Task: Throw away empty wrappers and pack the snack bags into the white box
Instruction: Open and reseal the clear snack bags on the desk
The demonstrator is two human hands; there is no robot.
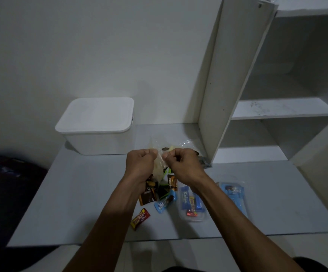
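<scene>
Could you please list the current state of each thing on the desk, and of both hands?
white box: lid on, closed.
clear plastic bag: lifted, pinched by both hands.
left hand: closed on the bag.
right hand: closed on the bag.
snack packets: loose on the desk.

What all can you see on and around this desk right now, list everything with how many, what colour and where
white box: one, white, lid on, back left of desk
desk: one, pale grey
clear bag: one, clear with pale yellow contents, pinched between both hands
dark snack packets: several, brown and black, under the hands
light blue packet: one, desk centre
red and yellow packet: one, front centre
clear tray: one, holding blue and red packets, right of centre
blue packet: one, far right
shelf unit: one, white, right
left hand: closed on bag
right hand: closed on bag
</scene>
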